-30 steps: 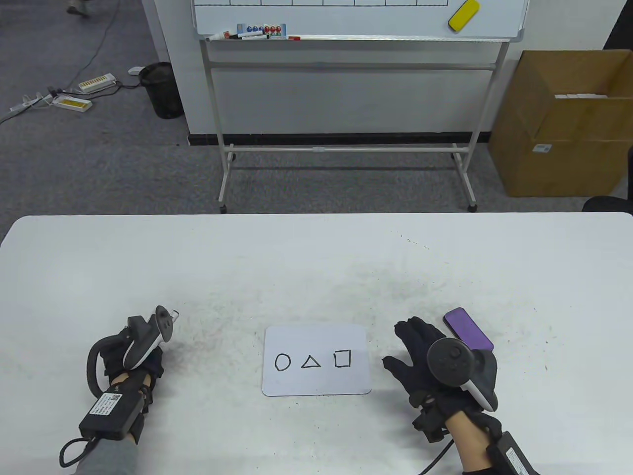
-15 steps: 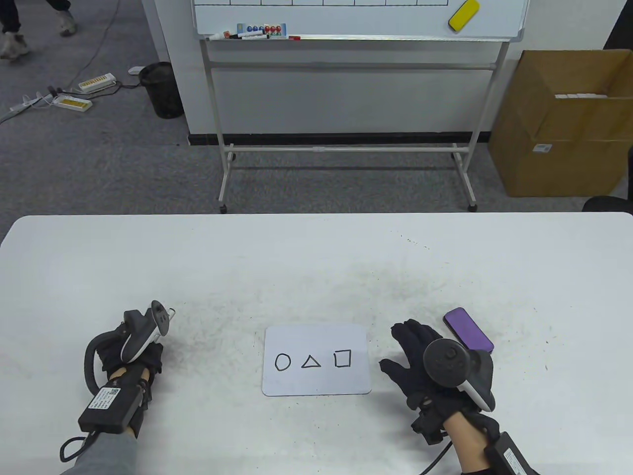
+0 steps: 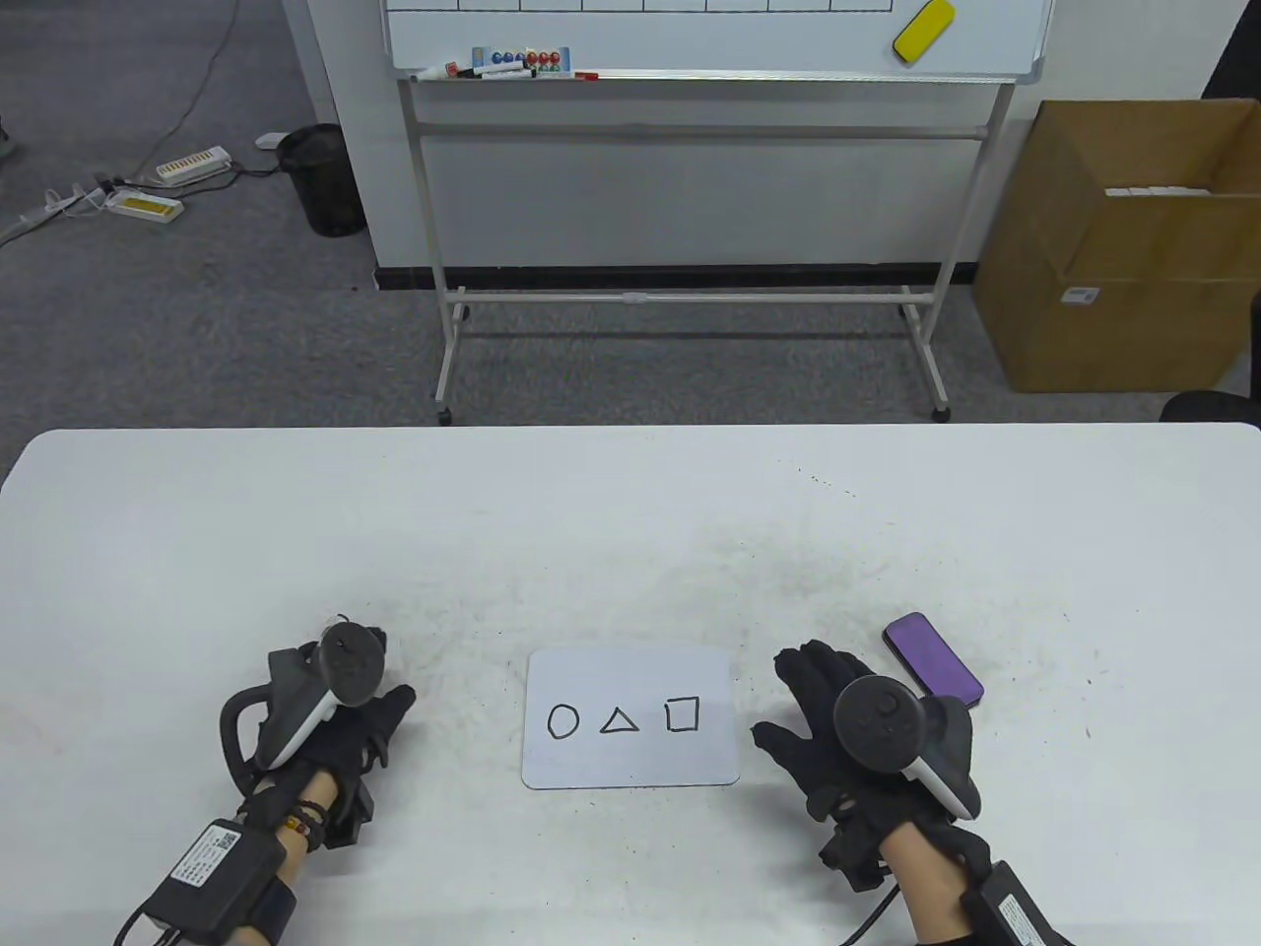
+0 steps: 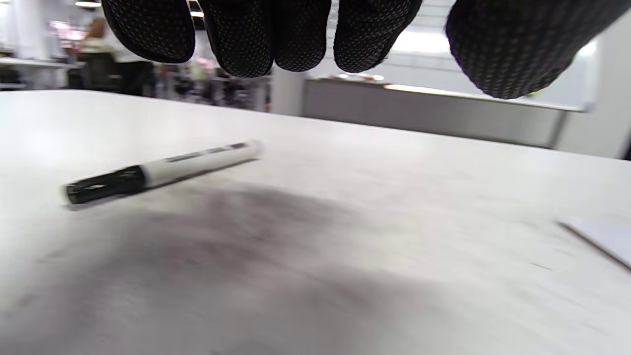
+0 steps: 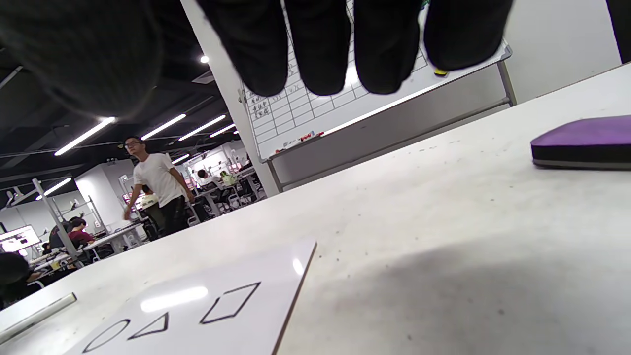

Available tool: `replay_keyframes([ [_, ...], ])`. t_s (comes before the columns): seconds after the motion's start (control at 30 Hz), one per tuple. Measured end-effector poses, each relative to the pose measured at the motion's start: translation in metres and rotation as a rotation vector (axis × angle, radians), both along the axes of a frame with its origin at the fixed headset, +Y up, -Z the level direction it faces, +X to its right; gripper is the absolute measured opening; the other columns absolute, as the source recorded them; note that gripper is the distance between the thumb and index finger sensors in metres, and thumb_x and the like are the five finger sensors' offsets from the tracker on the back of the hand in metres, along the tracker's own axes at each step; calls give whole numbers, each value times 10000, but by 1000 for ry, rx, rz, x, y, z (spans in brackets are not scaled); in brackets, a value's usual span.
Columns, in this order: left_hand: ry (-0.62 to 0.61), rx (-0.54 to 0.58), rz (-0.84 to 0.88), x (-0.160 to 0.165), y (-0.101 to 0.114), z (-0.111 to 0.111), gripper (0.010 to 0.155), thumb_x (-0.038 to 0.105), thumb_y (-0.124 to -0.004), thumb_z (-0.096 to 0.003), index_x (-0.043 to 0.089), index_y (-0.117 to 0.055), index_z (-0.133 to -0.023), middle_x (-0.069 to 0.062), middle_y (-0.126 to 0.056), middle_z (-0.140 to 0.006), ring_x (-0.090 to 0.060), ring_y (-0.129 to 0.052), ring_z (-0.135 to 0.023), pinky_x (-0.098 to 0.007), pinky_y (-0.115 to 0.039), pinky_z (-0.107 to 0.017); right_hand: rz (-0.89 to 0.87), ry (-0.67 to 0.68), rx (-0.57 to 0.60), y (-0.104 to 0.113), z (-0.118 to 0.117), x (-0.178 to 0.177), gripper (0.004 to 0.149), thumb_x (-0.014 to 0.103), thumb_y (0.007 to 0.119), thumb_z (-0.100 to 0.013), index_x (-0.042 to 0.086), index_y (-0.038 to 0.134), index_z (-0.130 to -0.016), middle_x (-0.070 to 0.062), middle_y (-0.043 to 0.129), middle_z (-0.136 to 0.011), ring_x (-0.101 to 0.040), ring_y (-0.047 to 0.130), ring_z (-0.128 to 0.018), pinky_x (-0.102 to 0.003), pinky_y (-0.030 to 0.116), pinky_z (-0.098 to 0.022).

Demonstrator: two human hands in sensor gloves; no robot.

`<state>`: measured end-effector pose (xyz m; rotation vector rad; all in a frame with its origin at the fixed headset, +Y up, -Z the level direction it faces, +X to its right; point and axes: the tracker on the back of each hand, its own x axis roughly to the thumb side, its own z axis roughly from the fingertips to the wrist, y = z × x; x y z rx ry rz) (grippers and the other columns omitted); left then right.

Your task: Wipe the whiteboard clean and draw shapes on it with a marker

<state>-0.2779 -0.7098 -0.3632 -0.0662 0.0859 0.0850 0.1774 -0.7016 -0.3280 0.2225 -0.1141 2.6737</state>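
The small whiteboard (image 3: 630, 719) lies flat at the table's near middle with a circle, a triangle and a square drawn on it; it also shows as whiteboard (image 5: 197, 305). My left hand (image 3: 389, 711) rests palm down to its left with straight fingers (image 4: 276, 34) and holds nothing. The black-capped white marker (image 4: 162, 170) lies loose on the table just beyond those fingers; the table view mostly hides it behind the tracker. My right hand (image 3: 803, 695) lies open beside the board's right edge. The purple eraser (image 3: 933, 658) sits just right of it, untouched.
The white table (image 3: 630, 512) is smudged with grey marker dust around the board. Beyond its far edge stand a large wheeled whiteboard (image 3: 709, 39) and a cardboard box (image 3: 1113, 256). People move about in the background of the right wrist view.
My left hand turned palm down, spread its fingers and shifted right toward the board; the marker it held upright now lies free on the table. The right hand crept slightly left.
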Motion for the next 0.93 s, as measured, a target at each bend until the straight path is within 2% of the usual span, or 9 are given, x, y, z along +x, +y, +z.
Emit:
replay_keyframes([
  [0.17,-153,7,84,40,2,25,764,581,-754,-355,303,-563,-1041,-54,-507,-1180,-353,-543,-1108,-614,-568,-760,43,43,-7,0,4,-10,833,613,808,-346,217,606,-1051,-120,602,-1108,-448,645,-1042,-620,588,-705],
  [0.33,-258,7,116,60,-1,38,759,582,-745,-359,306,-558,-1041,-46,-484,-1186,-350,-503,-1118,-619,-539,-767,80,57,-1,-1,8,-19,847,616,806,-344,226,580,-1060,-119,580,-1118,-445,632,-1051,-619,586,-708],
  [0.43,-278,24,96,63,-10,39,762,587,-742,-356,310,-553,-1041,-42,-476,-1187,-347,-494,-1119,-615,-534,-769,101,49,-18,-5,8,-20,854,619,804,-344,231,563,-1066,-117,560,-1126,-444,618,-1058,-619,580,-711],
  [0.57,-298,-17,86,64,-20,38,761,586,-738,-360,310,-549,-1043,-39,-464,-1189,-348,-473,-1121,-613,-522,-771,93,41,-29,-10,6,-19,853,616,805,-343,234,558,-1065,-118,550,-1129,-446,614,-1058,-620,578,-711],
  [0.93,-310,0,73,62,-20,38,760,585,-738,-357,314,-550,-1041,-31,-450,-1191,-339,-458,-1125,-611,-511,-775,98,19,-37,-15,5,-18,846,610,806,-342,232,567,-1060,-117,561,-1123,-447,628,-1050,-619,584,-709],
])
